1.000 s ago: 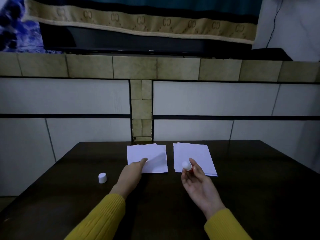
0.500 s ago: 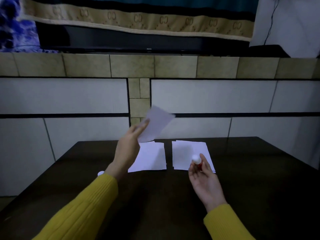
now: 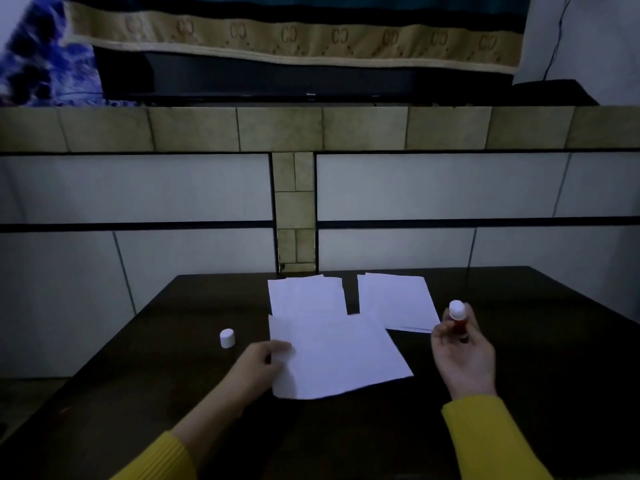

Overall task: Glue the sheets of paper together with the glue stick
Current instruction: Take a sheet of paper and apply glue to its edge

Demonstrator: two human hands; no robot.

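Just below the frame's centre, the left hand (image 3: 261,363) pinches the left edge of a single sheet (image 3: 337,355) lying on the dark surface (image 3: 519,427), in front of two paper piles (image 3: 306,294). At centre right, the right hand (image 3: 462,351) has its fingers wrapped round the uncapped glue stick (image 3: 458,318), tip up; its cap (image 3: 227,338) stands at centre left. To glue well, pin the sheet flat, tip the stick down, and stroke lightly along the edges so the paper doesn't wrinkle.
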